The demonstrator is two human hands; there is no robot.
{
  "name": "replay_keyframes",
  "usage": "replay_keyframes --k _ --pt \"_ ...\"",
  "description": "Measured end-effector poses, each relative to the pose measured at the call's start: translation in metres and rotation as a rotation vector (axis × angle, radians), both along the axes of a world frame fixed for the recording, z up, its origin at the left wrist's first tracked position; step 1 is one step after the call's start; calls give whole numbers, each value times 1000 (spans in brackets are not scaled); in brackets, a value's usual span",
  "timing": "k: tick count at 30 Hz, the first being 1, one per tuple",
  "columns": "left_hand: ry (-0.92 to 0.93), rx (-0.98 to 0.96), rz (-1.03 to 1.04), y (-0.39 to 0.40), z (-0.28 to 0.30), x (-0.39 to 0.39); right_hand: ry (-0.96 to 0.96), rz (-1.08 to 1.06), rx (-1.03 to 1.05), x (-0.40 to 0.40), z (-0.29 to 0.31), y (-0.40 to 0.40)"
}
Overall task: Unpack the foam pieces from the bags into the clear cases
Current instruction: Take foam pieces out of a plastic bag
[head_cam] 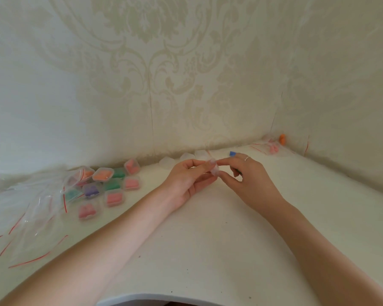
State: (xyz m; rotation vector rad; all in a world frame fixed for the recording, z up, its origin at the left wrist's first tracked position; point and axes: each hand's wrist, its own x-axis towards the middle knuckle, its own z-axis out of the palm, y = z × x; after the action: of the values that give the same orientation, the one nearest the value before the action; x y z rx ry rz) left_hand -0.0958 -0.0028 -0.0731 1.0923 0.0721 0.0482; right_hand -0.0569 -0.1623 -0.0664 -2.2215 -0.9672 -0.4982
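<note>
Both hands meet above the middle of the table (208, 239); between them sits one clear case (215, 170), pale and hard to read against the white top. The left hand (186, 180) lies palm-up with its fingers curled under and around the case, in my judgement as a cradle; the right hand (245, 173), a ring on one finger, pinches the case's near edge with thumb and fingertips, most likely to prise the lid or press it home; which of the two cannot be told, nor whether foam lies inside.

Filled cases (106, 186) sit grouped at the left, each showing a colour: orange, green, pink, purple; judged a finished pile kept apart from the work. Empty bags (27, 208) with red strips lie just beside and partly over them at the far left, apparently discarded there.

Spare cases (181, 159) wait along the wall, just behind the hands, within easy reach. A blue piece (232, 153) lies behind the right hand. In the far right corner a bag (272, 146) holding pink pieces remains unopened or part-emptied, an orange piece (282, 139) touching or just beside it; so work remains.
</note>
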Motion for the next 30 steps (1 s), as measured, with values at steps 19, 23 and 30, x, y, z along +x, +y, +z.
replay_keyframes --k 19,23,30 --pt "138 -63 -322 -8 5 -9 411 -90 306 4 2 1" --pt "206 -275 -164 -4 1 1 610 -107 549 9 2 -1" --pt "164 -186 -168 -7 3 -2 484 -11 473 -1 2 7"
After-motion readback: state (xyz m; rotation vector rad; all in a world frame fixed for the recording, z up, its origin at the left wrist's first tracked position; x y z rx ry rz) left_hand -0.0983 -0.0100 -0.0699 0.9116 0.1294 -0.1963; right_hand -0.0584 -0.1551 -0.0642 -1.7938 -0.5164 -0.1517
